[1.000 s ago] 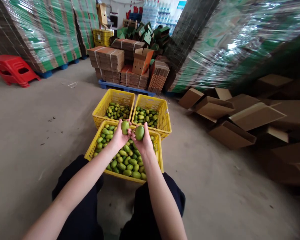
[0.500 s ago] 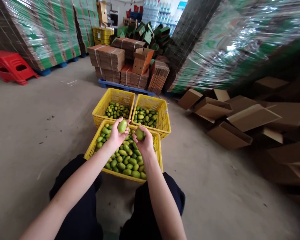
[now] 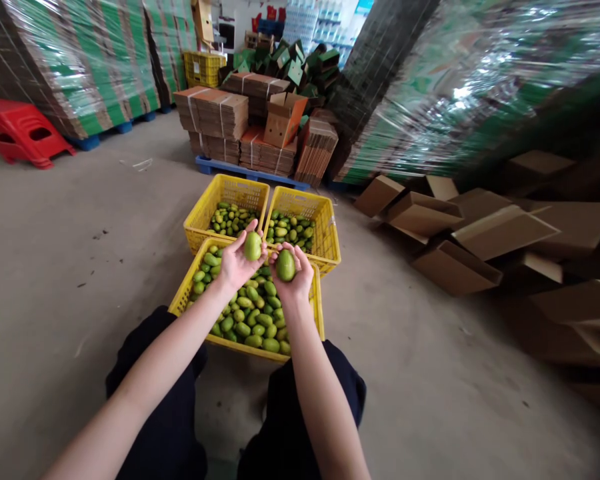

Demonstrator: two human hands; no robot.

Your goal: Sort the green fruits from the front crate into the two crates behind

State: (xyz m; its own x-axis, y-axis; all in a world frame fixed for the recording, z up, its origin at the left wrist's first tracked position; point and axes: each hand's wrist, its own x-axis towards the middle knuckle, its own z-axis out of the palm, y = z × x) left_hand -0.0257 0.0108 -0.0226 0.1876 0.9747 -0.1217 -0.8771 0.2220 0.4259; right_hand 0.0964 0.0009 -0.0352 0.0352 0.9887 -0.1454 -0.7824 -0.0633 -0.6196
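My left hand (image 3: 236, 265) cradles a light green mango (image 3: 253, 246), its fingers curled around the sides. A darker green mango (image 3: 285, 265) sits in my right hand (image 3: 297, 285), with the fingers wrapped behind it. Both hands are raised side by side, palms up, over a large yellow crate (image 3: 185, 283) full of green mangoes (image 3: 254, 319). Just beyond it stand two smaller-looking yellow crates, the left crate (image 3: 196, 217) and the right crate (image 3: 330, 235), each partly filled with mangoes. My hands and forearms hide part of the near crate's contents.
Bundled flat cartons (image 3: 223, 113) lie on a blue pallet (image 3: 250, 174) behind the crates. Open cardboard boxes (image 3: 455, 267) are heaped at the right. A red stool (image 3: 25, 130) stands at the left. Film-wrapped stacks (image 3: 105, 67) rise on both sides.
Both mangoes have turned in my hands, and the right one now shows more of its surface. My left hand has shifted slightly right and up, and my right palm has opened upward.
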